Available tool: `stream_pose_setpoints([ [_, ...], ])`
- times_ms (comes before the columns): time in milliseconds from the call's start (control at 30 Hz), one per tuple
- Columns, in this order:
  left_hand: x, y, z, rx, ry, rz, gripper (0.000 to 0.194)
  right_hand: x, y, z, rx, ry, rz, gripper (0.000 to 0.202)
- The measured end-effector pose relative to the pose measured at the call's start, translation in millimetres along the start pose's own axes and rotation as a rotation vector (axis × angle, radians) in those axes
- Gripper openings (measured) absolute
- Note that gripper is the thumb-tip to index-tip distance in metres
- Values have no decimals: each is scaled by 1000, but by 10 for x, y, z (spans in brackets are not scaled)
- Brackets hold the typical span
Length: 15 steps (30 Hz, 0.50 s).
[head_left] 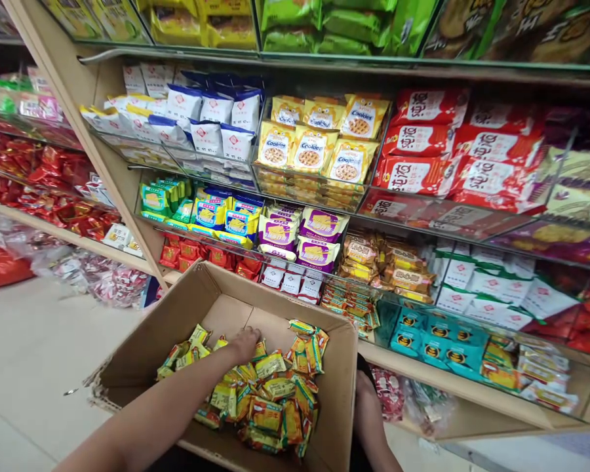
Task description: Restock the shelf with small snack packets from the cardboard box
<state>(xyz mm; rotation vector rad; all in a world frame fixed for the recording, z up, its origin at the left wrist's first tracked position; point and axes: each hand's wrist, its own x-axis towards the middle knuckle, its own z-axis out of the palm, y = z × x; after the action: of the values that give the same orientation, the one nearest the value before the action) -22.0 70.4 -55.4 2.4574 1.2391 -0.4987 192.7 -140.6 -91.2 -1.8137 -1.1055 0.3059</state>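
Observation:
A tilted, open cardboard box (280,305) is in front of me, holding many small yellow and orange snack packets (265,416). My left hand (246,344) reaches inside, over the packets near the box's far wall. Its fingers look curled downward and together; what lies under them is hidden. My right hand (366,400) is beside the right outer wall of the box, partly behind it. Its fingers are out of sight, so their grip does not show.
Shelves of wrapped snacks stand just beyond the box, among them cookie packs (311,149), red packs (417,141) and teal packs (432,341). Clear dividers (305,187) edge the compartments. Plastic bags (113,275) lie on the tiled floor (24,367) to the left.

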Motion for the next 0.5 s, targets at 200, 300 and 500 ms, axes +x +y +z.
stream_pose_setpoints([
  [200,-99,22,-242,-157,53,166,21,15,-4,-64,121,45,79,30],
  [300,-274,205,-491,-277,113,296,17,-11,-300,-201,228,226,198,38],
  [500,-862,884,-747,-808,73,631,22,10,-1150,-282,254,73,142,38],
])
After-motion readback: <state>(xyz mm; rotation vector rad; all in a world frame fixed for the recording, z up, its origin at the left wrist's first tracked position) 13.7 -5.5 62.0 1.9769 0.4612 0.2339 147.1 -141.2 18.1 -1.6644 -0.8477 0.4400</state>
